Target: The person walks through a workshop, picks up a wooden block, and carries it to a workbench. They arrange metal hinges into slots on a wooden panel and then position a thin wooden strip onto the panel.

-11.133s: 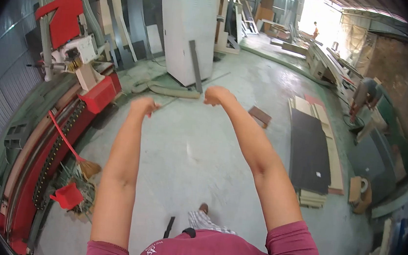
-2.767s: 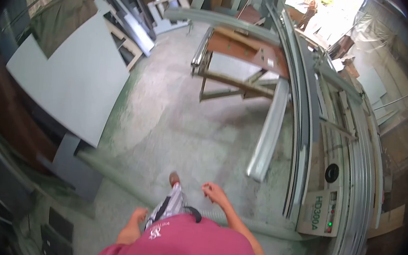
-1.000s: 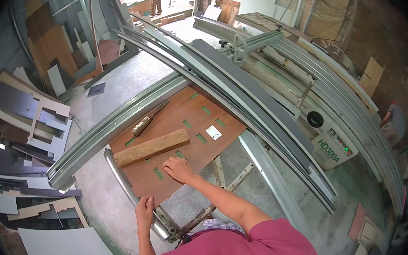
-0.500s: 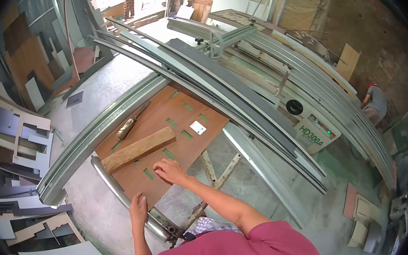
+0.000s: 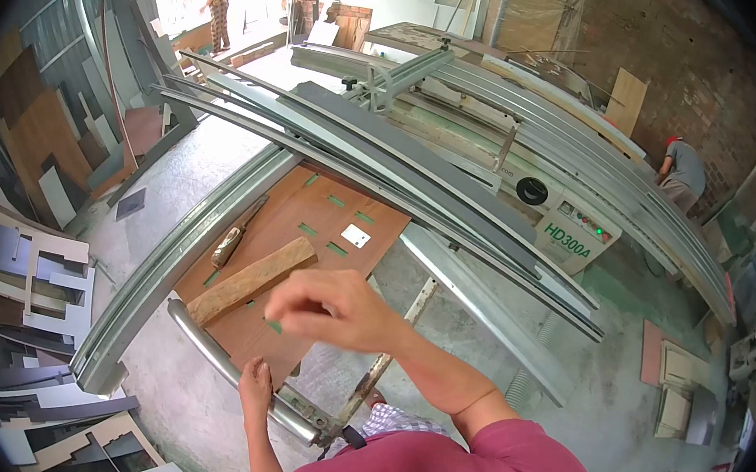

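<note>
A brown wooden panel (image 5: 353, 206) with several small green-lined slots lies on the metal frame. At its near edge is my left hand (image 5: 256, 388), fingers together and closed on the edge beside a steel roller (image 5: 212, 347). My right hand (image 5: 334, 309) is raised over the panel's near right part, its fingers curled and slightly blurred; whatever they hold, if anything, is hidden. A rough wood block (image 5: 255, 281) lies across the panel. Left of it rests a chisel-like tool (image 5: 229, 244) with a worn handle. Farther up sits a small white plate (image 5: 355, 236).
Long metal rails (image 5: 383, 182) cross beyond the panel. A machine marked HD300A (image 5: 569, 239) stands behind them. Offcuts (image 5: 40, 149) lean along the left wall. One person (image 5: 684, 173) bends at far right; another (image 5: 216, 9) stands near the bright opening.
My right hand has lifted off the panel toward the camera, its fingers now more curled. My left hand stays at the panel's near edge. The view has shifted slightly.
</note>
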